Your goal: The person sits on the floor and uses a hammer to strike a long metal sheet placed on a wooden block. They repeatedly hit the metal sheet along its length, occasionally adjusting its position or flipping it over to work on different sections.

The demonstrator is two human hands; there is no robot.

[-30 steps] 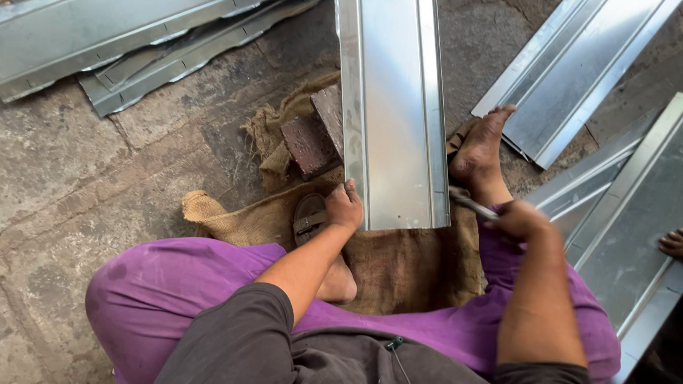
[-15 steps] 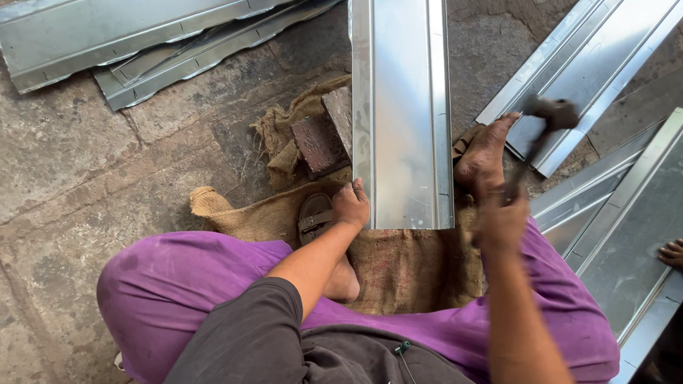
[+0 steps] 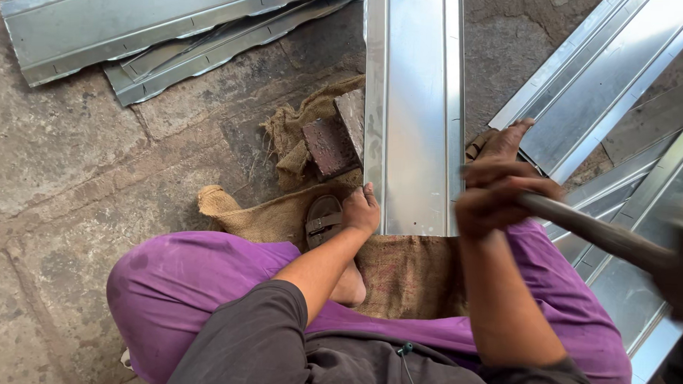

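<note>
A: The long metal channel (image 3: 413, 104) lies on burlap (image 3: 407, 270), running toward 12 o'clock; the left hand (image 3: 362, 209) is still pressed on its near corner, not clenched.

B: The right hand (image 3: 493, 197), fist clenched on the hammer (image 3: 605, 235), has swung it from above the channel out toward 3 o'clock.

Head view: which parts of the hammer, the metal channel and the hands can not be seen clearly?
- Hammer: head blurred by motion at the right edge.
- Metal channel: far end cut off by the top edge.
- Right hand: fist hides the handle's end.
- Left hand: fingertips hidden against the channel's edge.
</note>
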